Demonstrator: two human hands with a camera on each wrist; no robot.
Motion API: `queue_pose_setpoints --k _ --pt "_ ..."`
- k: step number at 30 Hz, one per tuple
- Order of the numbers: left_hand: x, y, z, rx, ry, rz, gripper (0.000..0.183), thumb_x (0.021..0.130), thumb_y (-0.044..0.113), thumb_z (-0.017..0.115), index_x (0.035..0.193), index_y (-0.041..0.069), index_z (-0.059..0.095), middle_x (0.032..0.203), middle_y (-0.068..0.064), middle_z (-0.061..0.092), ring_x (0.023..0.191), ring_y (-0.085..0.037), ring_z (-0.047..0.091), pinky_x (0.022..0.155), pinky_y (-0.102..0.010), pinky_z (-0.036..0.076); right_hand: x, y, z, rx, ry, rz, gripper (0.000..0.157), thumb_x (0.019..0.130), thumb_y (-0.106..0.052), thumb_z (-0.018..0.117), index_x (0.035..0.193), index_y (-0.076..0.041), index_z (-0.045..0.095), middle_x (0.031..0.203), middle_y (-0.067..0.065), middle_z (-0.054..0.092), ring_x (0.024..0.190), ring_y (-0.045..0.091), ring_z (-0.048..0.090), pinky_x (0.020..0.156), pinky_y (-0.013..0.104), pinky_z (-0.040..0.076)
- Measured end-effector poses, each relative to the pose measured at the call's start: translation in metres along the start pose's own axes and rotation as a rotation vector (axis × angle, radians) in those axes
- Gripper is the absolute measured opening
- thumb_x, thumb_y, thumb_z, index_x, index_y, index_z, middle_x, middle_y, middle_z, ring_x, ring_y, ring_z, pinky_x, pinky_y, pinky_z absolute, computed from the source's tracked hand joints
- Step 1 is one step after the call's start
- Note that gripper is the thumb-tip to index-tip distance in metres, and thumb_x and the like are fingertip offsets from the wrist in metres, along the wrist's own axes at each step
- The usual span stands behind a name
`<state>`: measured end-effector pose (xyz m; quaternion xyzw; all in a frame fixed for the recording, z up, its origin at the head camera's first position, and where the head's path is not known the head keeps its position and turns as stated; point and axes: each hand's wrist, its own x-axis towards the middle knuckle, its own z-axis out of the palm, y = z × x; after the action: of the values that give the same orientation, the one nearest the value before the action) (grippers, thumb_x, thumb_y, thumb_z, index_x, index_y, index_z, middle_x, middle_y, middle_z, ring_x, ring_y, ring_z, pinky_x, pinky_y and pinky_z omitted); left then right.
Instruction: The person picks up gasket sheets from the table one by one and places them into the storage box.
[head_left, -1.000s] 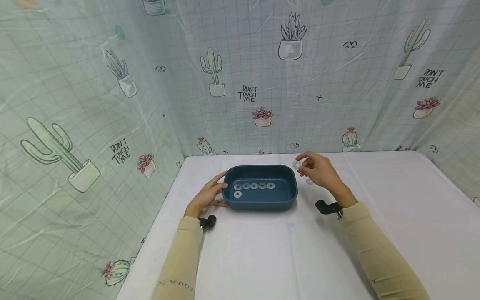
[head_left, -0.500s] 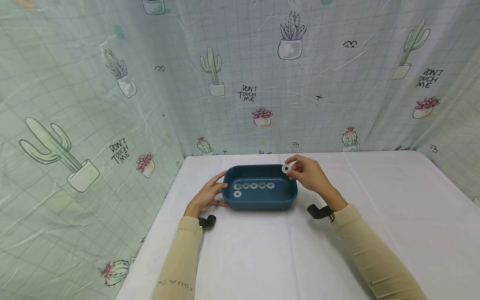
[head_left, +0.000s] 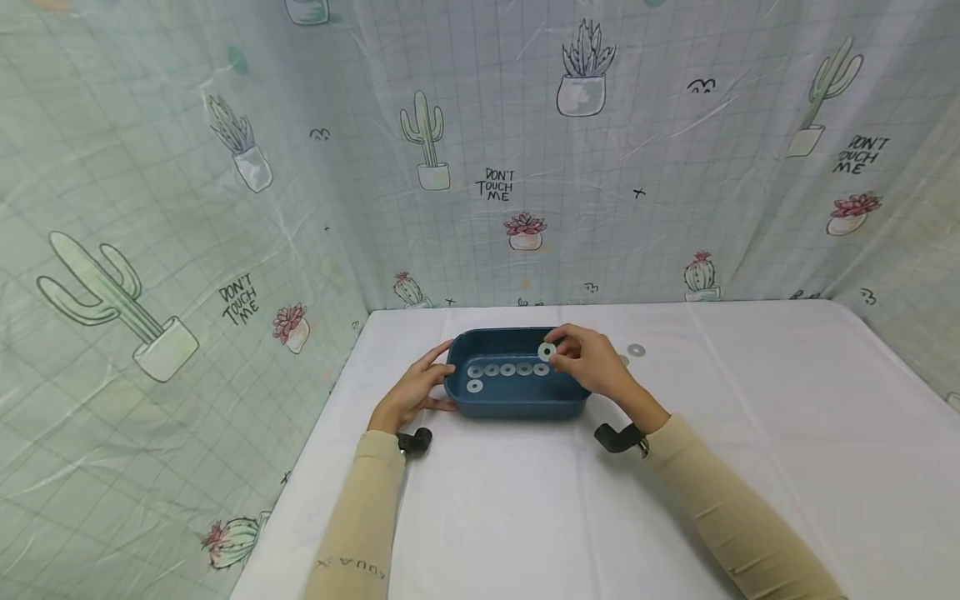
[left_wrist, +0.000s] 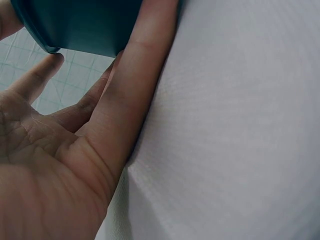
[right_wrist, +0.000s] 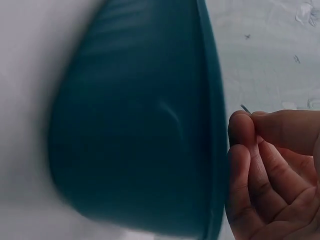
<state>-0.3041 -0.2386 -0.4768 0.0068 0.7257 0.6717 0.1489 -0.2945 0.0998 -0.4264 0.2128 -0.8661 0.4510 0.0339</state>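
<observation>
A blue plastic tub (head_left: 517, 410) stands on the white tabletop. My left hand (head_left: 408, 394) holds its left end, thumb at the rim and fingers spread along the outside; the left wrist view shows one finger (left_wrist: 130, 85) low along the tabletop. Between thumb and index finger, my right hand (head_left: 592, 362) pinches a flat metal washer (head_left: 541, 352) over the tub's right half. From the right wrist view this washer (right_wrist: 244, 108) appears edge-on above the fingertips. On the tub floor lie several washers in a row, with a single washer (head_left: 475, 386) in front of the leftmost.
Right of the tub, a loose washer (head_left: 636, 350) lies on the table, and another (head_left: 624, 360) is partly hidden by my right hand. A patterned curtain (head_left: 465, 242) hangs behind the table's back edge and along the left side.
My right hand has carried the washer left, from beyond the tub's right end to over its inside. This uncovers loose washers on the table. The left hand and tub stay put.
</observation>
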Motion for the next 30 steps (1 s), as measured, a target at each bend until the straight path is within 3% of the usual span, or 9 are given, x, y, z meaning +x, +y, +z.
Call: queue_pose_setpoints --k 6,17,30 --pt "-0.001 0.002 0.0 0.0 0.004 0.006 0.058 0.103 0.021 0.056 0.156 0.04 0.039 0.144 -0.022 0.055 0.131 -0.036 0.058 0.081 -0.056 0.063 0.0 -0.005 0.015 0.025 -0.035 0.008 0.026 0.096 -0.01 0.07 0.122 -0.009 0.067 0.094 0.015 0.076 0.085 0.036 0.072 0.067 0.03 0.052" --pt "0.001 -0.001 -0.002 -0.011 -0.006 0.004 0.058 0.104 0.02 0.056 0.156 0.04 0.04 0.141 -0.022 0.056 0.13 -0.034 0.059 0.081 -0.057 0.063 -0.001 -0.014 0.033 0.029 -0.064 0.025 0.025 0.096 -0.01 0.071 0.12 -0.011 0.068 0.089 0.006 0.077 0.079 0.022 0.073 0.065 0.031 0.055" --pt "0.003 -0.001 -0.003 -0.013 -0.015 0.01 0.059 0.103 0.021 0.056 0.156 0.04 0.039 0.142 -0.023 0.055 0.134 -0.036 0.056 0.081 -0.057 0.062 0.023 -0.024 0.057 0.033 -0.143 0.089 0.024 0.099 -0.007 0.064 0.122 -0.007 0.068 0.087 0.003 0.077 0.076 0.014 0.071 0.065 0.029 0.055"
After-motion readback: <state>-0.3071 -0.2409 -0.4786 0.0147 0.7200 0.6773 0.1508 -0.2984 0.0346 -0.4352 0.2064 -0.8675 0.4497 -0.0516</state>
